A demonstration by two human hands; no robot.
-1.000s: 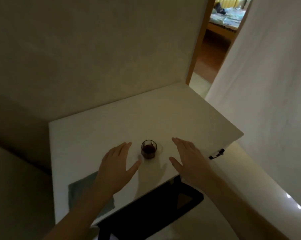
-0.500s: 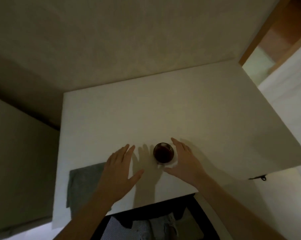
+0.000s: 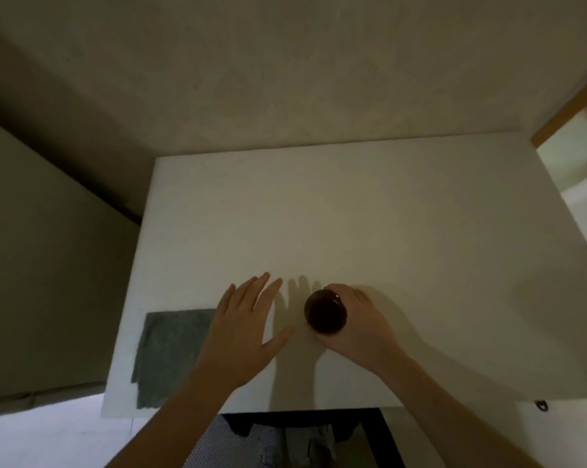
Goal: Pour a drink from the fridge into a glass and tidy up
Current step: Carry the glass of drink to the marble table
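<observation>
Gripping the glass (image 3: 325, 315) with my right hand (image 3: 359, 327) near the white worktop's (image 3: 352, 214) front edge, left hand (image 3: 243, 327) spread flat beside a grey cloth (image 3: 170, 352)

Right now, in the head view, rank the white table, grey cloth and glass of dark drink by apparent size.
1. white table, by far the largest.
2. grey cloth, lying flat on the table's near left corner.
3. glass, smallest, though it stands nearer the camera than the cloth.

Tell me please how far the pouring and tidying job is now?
Done: the glass on the white table already holds dark drink. In hand: the right hand wraps around it; the left hand is open beside it. Left: possibly tidying; the grey cloth lies flat. No bottle or fridge is visible.
</observation>
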